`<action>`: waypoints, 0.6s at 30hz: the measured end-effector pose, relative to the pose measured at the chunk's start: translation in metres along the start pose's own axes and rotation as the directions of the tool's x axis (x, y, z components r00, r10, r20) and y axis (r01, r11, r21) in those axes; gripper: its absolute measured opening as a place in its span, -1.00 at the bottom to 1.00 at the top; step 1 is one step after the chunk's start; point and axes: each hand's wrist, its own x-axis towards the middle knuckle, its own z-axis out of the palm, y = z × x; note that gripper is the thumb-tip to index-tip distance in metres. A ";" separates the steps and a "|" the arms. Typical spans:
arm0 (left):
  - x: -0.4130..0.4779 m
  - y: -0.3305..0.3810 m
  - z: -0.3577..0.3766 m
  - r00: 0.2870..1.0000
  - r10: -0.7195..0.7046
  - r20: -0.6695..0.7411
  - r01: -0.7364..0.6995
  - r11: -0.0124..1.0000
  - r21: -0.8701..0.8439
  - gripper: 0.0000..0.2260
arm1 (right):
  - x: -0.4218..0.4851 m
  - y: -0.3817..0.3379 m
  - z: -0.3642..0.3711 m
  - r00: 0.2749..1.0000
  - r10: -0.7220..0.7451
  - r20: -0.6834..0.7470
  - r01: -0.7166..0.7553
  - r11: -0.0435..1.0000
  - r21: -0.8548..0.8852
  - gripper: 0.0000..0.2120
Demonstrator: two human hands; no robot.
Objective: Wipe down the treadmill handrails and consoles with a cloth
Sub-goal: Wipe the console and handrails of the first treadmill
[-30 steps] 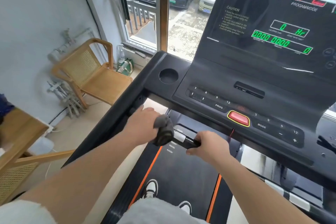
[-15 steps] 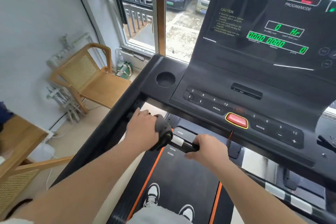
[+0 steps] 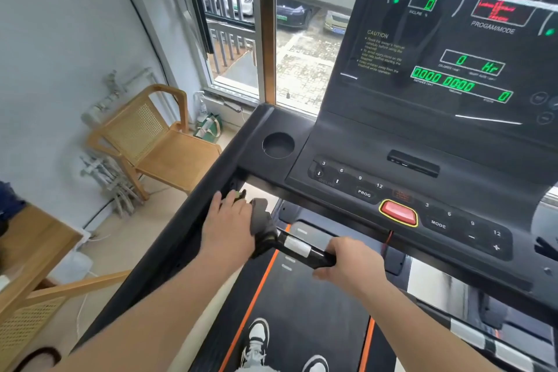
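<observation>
I stand on a black treadmill whose console (image 3: 422, 136) fills the upper right, its green and red readouts lit. A short black inner handlebar (image 3: 305, 249) with a silver sensor band runs below the console. My left hand (image 3: 229, 229) grips a dark grey cloth (image 3: 262, 220) wrapped around the bar's left end, close to the long left handrail (image 3: 169, 253). My right hand (image 3: 350, 260) grips the bar's right end. The red stop button (image 3: 398, 212) sits just above my right hand.
A round cup holder (image 3: 278, 145) is sunk in the console's left corner. A wooden cane chair (image 3: 157, 142) stands by the left wall under the window. A wooden table (image 3: 33, 250) juts in at far left. My shoes (image 3: 256, 338) are on the belt.
My left hand has slid the cloth leftward along the bar toward the side handrail, baring more of the bar and its silver band. My right hand has kept its grip.
</observation>
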 end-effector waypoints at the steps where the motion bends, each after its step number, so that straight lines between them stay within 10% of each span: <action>1: -0.005 0.011 0.001 1.000 -0.012 -0.005 0.012 0.999 -0.035 -0.56 | -0.001 -0.001 0.000 1.000 0.004 0.004 -0.004 1.000 -0.002 -0.68; 5: -0.034 0.077 0.002 0.964 0.258 -0.060 -0.262 0.898 -0.353 -0.48 | 0.002 -0.007 -0.003 0.999 0.025 0.046 -0.022 0.998 -0.054 -0.79; 9: -0.028 0.064 0.015 0.865 0.494 -0.090 -0.496 0.814 -0.303 -0.41 | 0.008 -0.015 -0.011 0.995 0.018 0.093 -0.009 0.994 -0.106 -0.78; 18: -0.020 0.024 0.007 0.995 0.092 -0.048 -0.101 0.964 -0.245 -0.42 | 0.006 -0.031 -0.011 0.996 0.059 0.068 -0.045 0.980 -0.195 -0.83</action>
